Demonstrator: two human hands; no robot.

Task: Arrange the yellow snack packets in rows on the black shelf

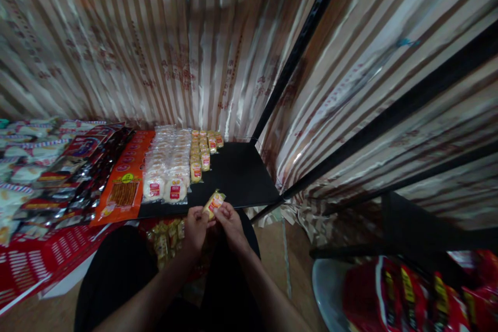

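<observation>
Between my left hand (196, 224) and my right hand (230, 222) is a small yellow snack packet (213, 203) with a red-and-white label. Fingers of both hands are closed on it, just in front of the shelf's near edge. Past it on the black shelf (245, 176) stand rows of similar small yellow packets (196, 167). To their left are two rows of clear-wrapped round white crackers (175, 189) with red labels. More yellow packets (165, 238) lie low between my knees, partly hidden by my left arm.
Left on the shelf lie an orange snack bag (122, 187), dark shiny packets (73, 181) and white packets (23, 161). A red basket (58, 249) is at lower left. Black frame bars (299, 52) and striped sheeting (155, 36) enclose the shelf. Red bags (412, 295) sit at lower right.
</observation>
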